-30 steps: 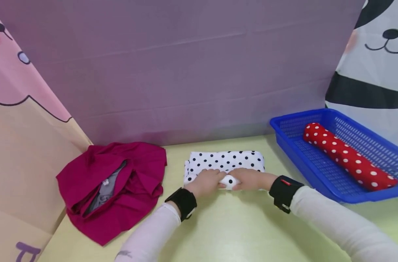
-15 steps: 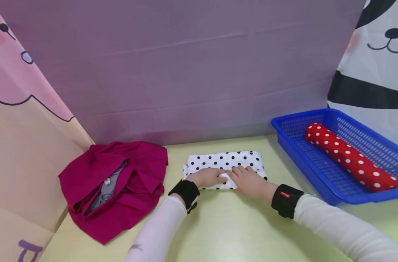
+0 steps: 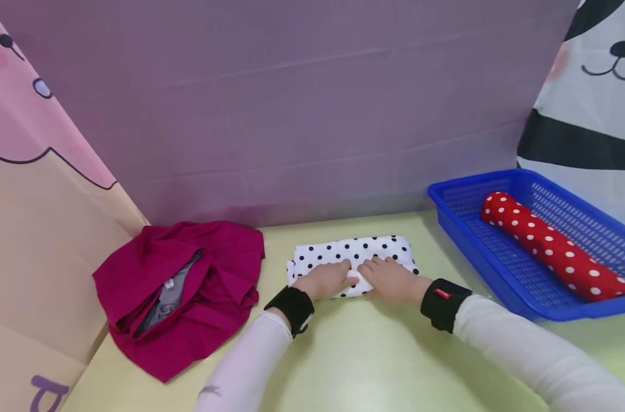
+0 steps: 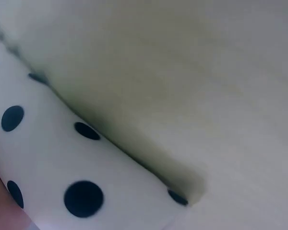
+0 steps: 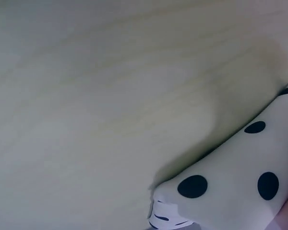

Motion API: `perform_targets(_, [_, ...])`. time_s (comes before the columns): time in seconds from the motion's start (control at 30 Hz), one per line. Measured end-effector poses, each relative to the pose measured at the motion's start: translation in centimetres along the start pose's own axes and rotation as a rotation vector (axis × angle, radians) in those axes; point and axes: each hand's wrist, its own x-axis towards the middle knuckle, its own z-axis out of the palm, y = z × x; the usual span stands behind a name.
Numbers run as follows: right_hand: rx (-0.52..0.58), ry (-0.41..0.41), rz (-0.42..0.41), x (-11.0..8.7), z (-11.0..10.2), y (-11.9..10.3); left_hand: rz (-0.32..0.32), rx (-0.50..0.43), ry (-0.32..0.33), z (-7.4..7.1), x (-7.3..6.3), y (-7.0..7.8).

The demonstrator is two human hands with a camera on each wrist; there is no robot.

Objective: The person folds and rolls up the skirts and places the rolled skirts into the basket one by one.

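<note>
A white cloth with black polka dots (image 3: 353,250), folded into a flat bundle with a thick near edge, lies on the table toward the back wall. My left hand (image 3: 326,279) grips that near edge, thumb toward the middle. Beside it my right hand (image 3: 393,280) holds the same edge, its fingers over the top and its thumb low at the front. A small white patch of cloth shows between the two hands. In the left wrist view the dotted edge (image 4: 53,158) rests on the table; the right wrist view has the cloth's other end (image 5: 230,187), with layered folds at its corner.
On the left lies a crumpled magenta garment (image 3: 214,309) with a grey lining showing in its opening. A blue plastic basket (image 3: 477,260) stands at the right, holding a rolled red cloth with white dots (image 3: 551,246). A purple curtain (image 3: 291,114) closes off the back.
Both hands have shifted slightly along the near edge of the cloth, and the right hand's fingers now lie farther over its top. The cloth, garment and basket have hardly moved.
</note>
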Motion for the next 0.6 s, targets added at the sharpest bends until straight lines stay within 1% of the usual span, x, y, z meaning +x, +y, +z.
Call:
perform_targets(0.13, [0.048, -0.012, -0.004, 0.3, 0.0, 0.2, -0.004, 0.18, 0.105, 0.9, -0.3, 0.3])
perform_targets(0.2, [0.093, -0.032, -0.003, 0.6, 0.0, 0.4, 0.004, 0.293, 0.137, 1.2, -0.4, 0.4])
perform_targets(0.3, [0.176, -0.092, 0.012, 1.0, -0.1, 0.7, 0.038, 0.474, 0.18, 1.7, -0.7, 0.8])
perform_targets(0.37, [0.231, -0.151, 0.038, 1.3, -0.2, 1.0, 0.071, 0.554, 0.209, 1.9, -1.0, 1.0])
perform_targets(0.4, [0.265, -0.18, 0.05, 1.4, -0.3, 1.1, 0.085, 0.576, 0.227, 2.0, -1.1, 1.0])
perform_targets(0.47, [0.335, -0.238, 0.079, 1.7, -0.6, 1.4, 0.113, 0.589, 0.262, 2.0, -1.4, 1.1])
perform_targets(0.6, [0.46, -0.314, 0.11, 1.9, -1.2, 1.6, 0.144, 0.543, 0.284, 1.7, -1.4, 0.8])
